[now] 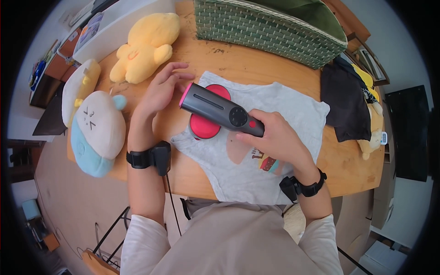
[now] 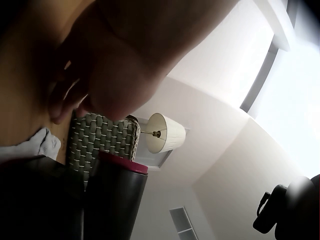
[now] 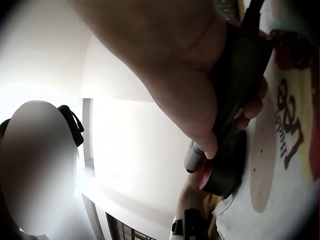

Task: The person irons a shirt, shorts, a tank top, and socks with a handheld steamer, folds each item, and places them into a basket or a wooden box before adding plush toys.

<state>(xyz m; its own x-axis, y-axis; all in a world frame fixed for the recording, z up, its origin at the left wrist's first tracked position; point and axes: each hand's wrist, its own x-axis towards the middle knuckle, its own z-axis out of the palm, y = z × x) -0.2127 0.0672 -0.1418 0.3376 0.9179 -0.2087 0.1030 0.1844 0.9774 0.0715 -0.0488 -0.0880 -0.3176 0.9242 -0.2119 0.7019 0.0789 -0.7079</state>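
My right hand [image 1: 279, 137] [image 3: 185, 90] grips the handle of a dark grey handheld device [image 1: 211, 108] [image 3: 240, 75], whose pink-rimmed end points toward my left hand. Beneath the device, two red round parts [image 1: 204, 126] show over a light grey sleeveless shirt [image 1: 293, 103] laid on the table. The shirt bears a printed burger picture [image 1: 267, 163]. Beside the device's pink end is my left hand [image 1: 160, 89] [image 2: 110, 70], holding nothing, with its fingers loosely bent and spread. Whether its fingertips touch the device is unclear.
A yellow plush [image 1: 149, 43] and a white-and-blue plush [image 1: 101, 121] sit on the left of the wooden table [image 1: 348, 167]. Along the back stands a green woven basket [image 1: 270, 34]. Dark clothing [image 1: 341, 101] lies at the right. A cable [image 1: 172, 201] hangs from the left wrist.
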